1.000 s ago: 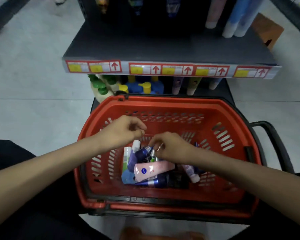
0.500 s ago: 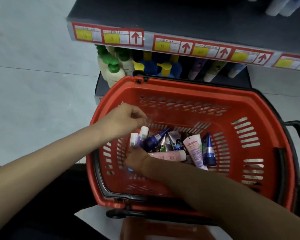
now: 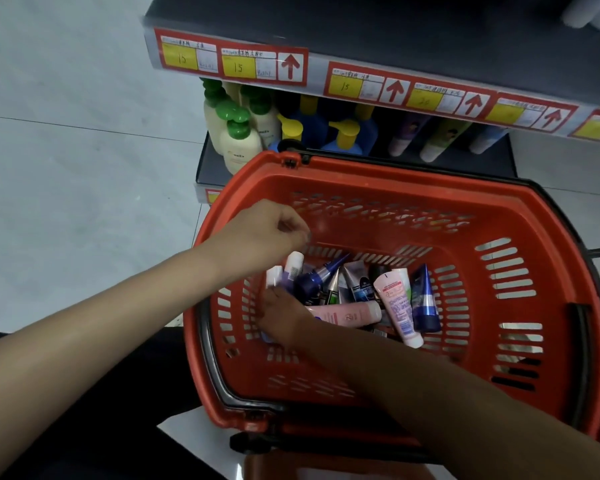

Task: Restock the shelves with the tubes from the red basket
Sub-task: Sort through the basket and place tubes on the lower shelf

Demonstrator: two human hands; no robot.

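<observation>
Red basket point(image 3: 430, 190): 1 | tubes point(image 3: 397, 306): about 9 | left hand point(image 3: 267, 233): fingers curled, empty | right hand point(image 3: 284, 317): grip hidden

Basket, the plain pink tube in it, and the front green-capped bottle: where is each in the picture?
Basket point(image 3: 561, 306): head view, right inner wall.
Plain pink tube point(image 3: 347, 314): head view, middle of its body.
Front green-capped bottle point(image 3: 241, 151): head view, cream body.
</observation>
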